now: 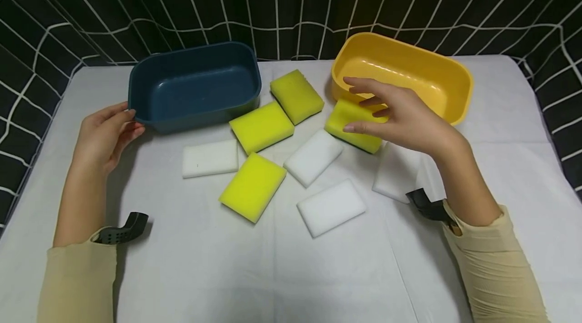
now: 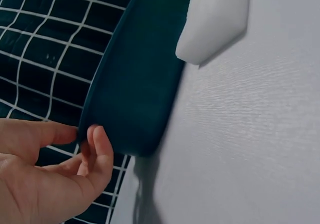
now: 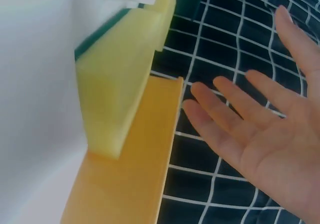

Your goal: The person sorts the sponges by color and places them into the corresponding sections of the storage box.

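At the left, my left hand [image 1: 101,135] pinches the near-left corner rim of a dark blue plastic basin [image 1: 195,118], thumb and fingers on either side of the rim in the left wrist view. My right hand [image 1: 404,116] hovers with fingers spread over a yellow sponge [image 1: 337,120] by the front wall of a yellow basin [image 1: 400,45]. The right wrist view shows nothing in its palm, and a dark green layer [image 3: 100,33] along that sponge's edge. Both basins look empty inside.
Other yellow sponges [image 1: 262,127] lie between the basins and in the middle of the white-covered table [image 1: 200,272]. Several white sponges [image 1: 331,208] lie among them, one partly under the right forearm. A dark cloth with a white grid [image 1: 291,4] hangs behind.
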Tool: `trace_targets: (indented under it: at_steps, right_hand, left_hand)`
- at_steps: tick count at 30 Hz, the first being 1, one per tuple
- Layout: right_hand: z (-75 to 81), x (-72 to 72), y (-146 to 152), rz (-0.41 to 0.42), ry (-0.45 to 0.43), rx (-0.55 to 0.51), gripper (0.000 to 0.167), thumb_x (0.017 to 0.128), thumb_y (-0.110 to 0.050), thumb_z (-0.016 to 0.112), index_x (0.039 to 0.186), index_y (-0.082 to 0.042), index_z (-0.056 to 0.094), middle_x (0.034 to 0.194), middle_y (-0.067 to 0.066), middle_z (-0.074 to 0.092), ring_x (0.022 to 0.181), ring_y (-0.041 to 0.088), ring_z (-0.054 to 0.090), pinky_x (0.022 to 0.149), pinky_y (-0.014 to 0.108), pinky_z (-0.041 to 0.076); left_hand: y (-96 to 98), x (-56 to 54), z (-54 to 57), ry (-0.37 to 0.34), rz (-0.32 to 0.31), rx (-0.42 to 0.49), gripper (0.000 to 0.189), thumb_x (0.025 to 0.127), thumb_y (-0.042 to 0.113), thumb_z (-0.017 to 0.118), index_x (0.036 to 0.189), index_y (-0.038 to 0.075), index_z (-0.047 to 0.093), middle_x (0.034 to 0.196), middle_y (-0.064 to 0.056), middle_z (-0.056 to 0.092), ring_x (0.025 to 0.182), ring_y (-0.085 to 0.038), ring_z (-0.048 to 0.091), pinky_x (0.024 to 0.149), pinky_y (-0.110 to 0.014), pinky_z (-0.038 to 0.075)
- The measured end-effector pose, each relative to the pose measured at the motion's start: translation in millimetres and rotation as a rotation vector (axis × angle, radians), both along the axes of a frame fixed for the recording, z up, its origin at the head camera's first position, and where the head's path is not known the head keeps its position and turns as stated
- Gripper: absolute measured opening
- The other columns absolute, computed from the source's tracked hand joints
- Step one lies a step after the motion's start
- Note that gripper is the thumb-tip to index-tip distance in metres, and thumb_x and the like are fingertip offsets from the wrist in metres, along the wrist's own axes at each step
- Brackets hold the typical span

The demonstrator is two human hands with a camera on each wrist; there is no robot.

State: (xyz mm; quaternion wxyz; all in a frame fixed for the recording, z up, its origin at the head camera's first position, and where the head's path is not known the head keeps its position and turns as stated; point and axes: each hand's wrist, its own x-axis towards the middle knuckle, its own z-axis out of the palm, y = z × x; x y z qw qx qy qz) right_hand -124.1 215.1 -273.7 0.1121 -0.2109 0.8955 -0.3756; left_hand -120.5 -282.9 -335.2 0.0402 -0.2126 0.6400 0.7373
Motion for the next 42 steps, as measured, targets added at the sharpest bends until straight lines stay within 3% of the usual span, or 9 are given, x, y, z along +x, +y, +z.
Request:
trace_targets:
  at_steps: [9, 14, 19, 22, 28, 30, 34, 38, 42]
  right_hand:
    - [-10.0, -4.0, -6.7, 0.108, -0.043, -0.005, 0.084, 0.085, -0.013, 0.091, 0.158, -0.011, 0.049, 0.153, 0.018, 0.055, 0.114, 0.037, 0.069, 0.097, 0.056, 0.059]
    - [-16.4, -6.7, -10.7, 0.135, -0.093, 0.010, 0.082, 0.085, -0.011, 0.091, 0.156, -0.011, 0.050, 0.150, 0.018, 0.057, 0.111, 0.034, 0.069, 0.096, 0.053, 0.060]
    - [-23.9, -8.6, -14.0, 0.158, -0.127, 0.047, 0.080, 0.084, -0.012, 0.091, 0.154, -0.007, 0.051, 0.154, 0.014, 0.055, 0.112, 0.031, 0.068, 0.097, 0.051, 0.059]
    - [-28.5, -9.1, -16.0, 0.195, -0.121, 0.060, 0.080, 0.084, -0.015, 0.092, 0.153, -0.007, 0.052, 0.155, 0.013, 0.055, 0.110, 0.029, 0.067, 0.094, 0.048, 0.060]
    - [-36.2, -9.8, -18.2, 0.225, -0.108, 0.112, 0.081, 0.084, -0.021, 0.092, 0.154, -0.011, 0.053, 0.151, 0.008, 0.058, 0.102, 0.023, 0.062, 0.084, 0.038, 0.054]
    - [-38.6, -10.2, -19.5, 0.232, -0.112, 0.125, 0.081, 0.084, -0.021, 0.092, 0.154, -0.011, 0.052, 0.148, 0.007, 0.059, 0.100, 0.023, 0.060, 0.083, 0.036, 0.050]
    - [-43.1, -9.9, -23.4, 0.244, -0.127, 0.127, 0.081, 0.085, -0.018, 0.091, 0.155, -0.011, 0.052, 0.125, 0.008, 0.063, 0.096, 0.024, 0.054, 0.081, 0.035, 0.046]
    - [-46.7, -9.6, -24.6, 0.239, -0.130, 0.132, 0.081, 0.083, -0.015, 0.092, 0.154, -0.011, 0.053, 0.102, 0.009, 0.056, 0.094, 0.025, 0.050, 0.080, 0.037, 0.044]
    - [-50.0, -10.1, -22.8, 0.234, -0.127, 0.135, 0.081, 0.081, -0.012, 0.093, 0.152, -0.011, 0.055, 0.103, 0.009, 0.056, 0.095, 0.025, 0.050, 0.082, 0.038, 0.044]
  left_hand:
    - [3.4, -9.6, 4.4, -0.086, 0.033, -0.087, 0.050, 0.107, 0.013, 0.060, 0.153, 0.000, 0.046, 0.102, 0.002, 0.063, 0.073, -0.004, 0.068, 0.070, -0.012, 0.058]
    - [0.4, -8.0, 5.2, -0.073, 0.052, -0.029, 0.043, 0.106, 0.007, 0.060, 0.147, 0.000, 0.050, 0.094, 0.003, 0.066, 0.071, -0.005, 0.069, 0.069, -0.014, 0.059]
    - [-1.9, -6.1, 5.0, -0.049, 0.073, 0.083, 0.012, 0.104, 0.004, 0.063, 0.114, 0.007, 0.069, 0.094, -0.002, 0.067, 0.074, -0.009, 0.070, 0.067, -0.016, 0.060]
    - [0.3, -5.9, 4.6, -0.055, 0.089, 0.100, 0.009, 0.104, 0.006, 0.065, 0.101, 0.011, 0.072, 0.101, -0.003, 0.066, 0.076, -0.009, 0.071, 0.067, -0.016, 0.060]
    - [0.4, -4.1, 2.1, -0.069, 0.086, 0.053, 0.006, 0.104, 0.009, 0.065, 0.107, 0.012, 0.069, 0.104, -0.002, 0.065, 0.078, -0.007, 0.070, 0.069, -0.015, 0.060]
    - [-0.5, -3.9, 1.5, -0.080, 0.078, 0.032, 0.011, 0.105, 0.011, 0.065, 0.115, 0.010, 0.068, 0.104, -0.001, 0.066, 0.079, -0.006, 0.070, 0.070, -0.015, 0.060]
    - [-1.7, -2.5, 1.1, -0.104, 0.067, -0.006, 0.031, 0.105, 0.016, 0.065, 0.135, 0.007, 0.059, 0.116, -0.003, 0.060, 0.082, -0.005, 0.070, 0.073, -0.013, 0.059]
    - [-1.3, -1.7, 1.5, -0.091, 0.069, -0.004, 0.017, 0.105, 0.015, 0.065, 0.122, 0.010, 0.066, 0.118, -0.005, 0.057, 0.081, -0.005, 0.070, 0.072, -0.014, 0.059]
    - [0.4, -1.7, 1.2, -0.065, 0.068, 0.032, 0.006, 0.105, 0.012, 0.065, 0.109, 0.013, 0.069, 0.109, -0.003, 0.062, 0.079, -0.007, 0.071, 0.070, -0.015, 0.060]
